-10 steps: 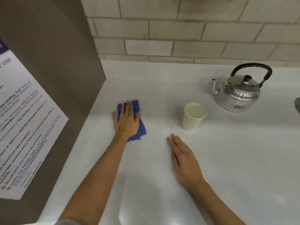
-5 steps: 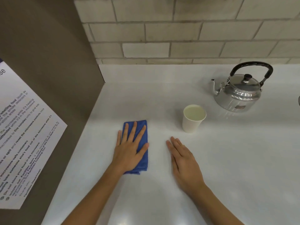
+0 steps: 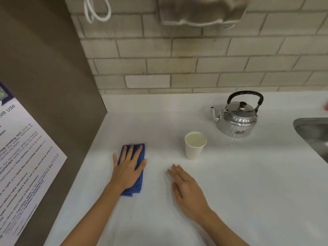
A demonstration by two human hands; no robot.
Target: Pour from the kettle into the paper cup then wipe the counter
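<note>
Sink cut off at right edge, poster text mostly blurred. Vs 0.5 s ago: cloth barely moved, view tilted up. Left hand flat, fingers spread, pressing cloth on tabletop; right hand flat, fingers together. Cup full, left-front of kettle

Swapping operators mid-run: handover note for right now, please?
Left hand: flat, fingers spread, pressing the blue cloth onto the counter, left of the cup.
Right hand: open, palm down on the counter, holding nothing.
Kettle: upright, lid on, behind and right of the cup, apart from it.
Done: cup holds liquid, so the pour looks finished.
Left: wiping is in progress; finish the counter.
</note>
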